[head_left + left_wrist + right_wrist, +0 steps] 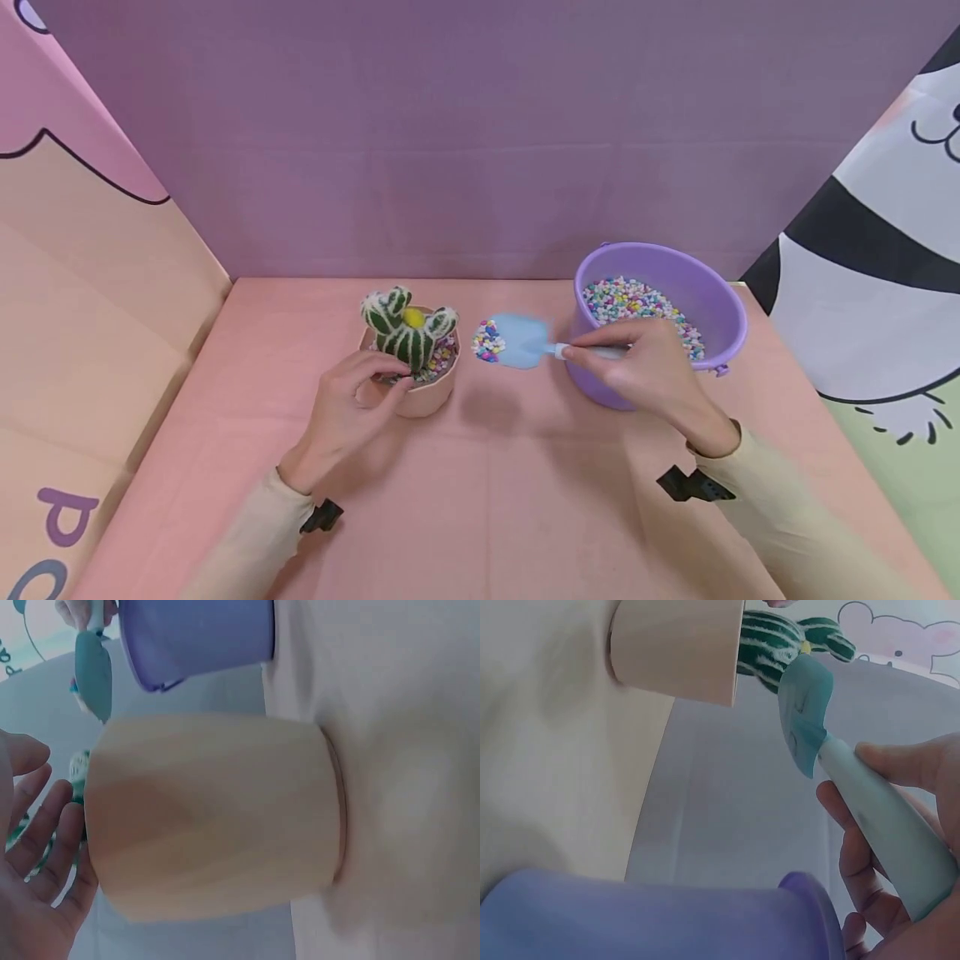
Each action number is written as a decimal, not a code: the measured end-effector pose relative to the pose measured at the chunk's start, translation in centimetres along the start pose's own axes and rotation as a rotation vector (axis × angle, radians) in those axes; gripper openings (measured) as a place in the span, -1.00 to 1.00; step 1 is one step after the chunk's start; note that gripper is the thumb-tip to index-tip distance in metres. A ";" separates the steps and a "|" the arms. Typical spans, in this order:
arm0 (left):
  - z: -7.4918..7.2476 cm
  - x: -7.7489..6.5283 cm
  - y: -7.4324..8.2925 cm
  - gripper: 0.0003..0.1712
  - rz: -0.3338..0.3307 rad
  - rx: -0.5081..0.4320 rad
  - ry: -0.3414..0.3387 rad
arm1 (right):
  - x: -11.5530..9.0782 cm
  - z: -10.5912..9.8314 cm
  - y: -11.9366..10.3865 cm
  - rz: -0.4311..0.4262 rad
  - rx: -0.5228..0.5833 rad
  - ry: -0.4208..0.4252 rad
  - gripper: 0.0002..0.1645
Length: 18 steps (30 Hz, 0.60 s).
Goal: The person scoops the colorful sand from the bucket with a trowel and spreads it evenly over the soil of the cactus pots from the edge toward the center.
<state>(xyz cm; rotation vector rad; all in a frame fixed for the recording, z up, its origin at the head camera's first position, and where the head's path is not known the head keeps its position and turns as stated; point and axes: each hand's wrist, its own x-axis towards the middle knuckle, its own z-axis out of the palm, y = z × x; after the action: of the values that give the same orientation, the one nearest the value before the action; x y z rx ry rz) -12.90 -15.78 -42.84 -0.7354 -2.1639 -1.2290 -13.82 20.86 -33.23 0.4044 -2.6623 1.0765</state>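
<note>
My right hand (648,367) holds the pale handle of a light blue toy shovel (521,340), its thumb and fingers wrapped about it. Small multicoloured pebbles (489,340) lie at the tip of the shovel's blade, which hangs level above the table between pot and bucket. A green knitted-looking cactus (408,337) with white stripes and a yellow top stands in a beige pot (423,404). My left hand (352,404) is at the pot's near-left rim, fingertips close to the cactus base; whether they touch it I cannot tell. In the left wrist view its fingers look loosely bent.
A purple bucket (660,250) partly filled with coloured pebbles (637,302) stands to the right, partly behind my right hand. Behind the pink tabletop (487,500) rises a purple backdrop (480,150). Printed panels flank both sides.
</note>
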 end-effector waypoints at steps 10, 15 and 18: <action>-2.6 0.2 -1.8 -0.80 -0.030 0.056 0.138 | 0.7 1.4 -1.0 0.008 -0.028 -0.075 -0.95; -3.3 0.3 -2.9 -0.80 -0.077 0.088 0.153 | 1.1 1.8 -1.4 -0.007 -0.026 -0.110 -0.95; -3.7 0.3 -3.5 -0.75 -0.120 0.093 0.145 | 1.5 2.0 -1.8 0.004 -0.035 -0.135 -0.96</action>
<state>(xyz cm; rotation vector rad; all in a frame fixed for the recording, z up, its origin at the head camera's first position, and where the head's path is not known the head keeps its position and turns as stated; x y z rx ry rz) -14.82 -20.53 -43.02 -0.4693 -2.1548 -1.1926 -14.83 17.97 -32.98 0.4821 -2.7964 1.0361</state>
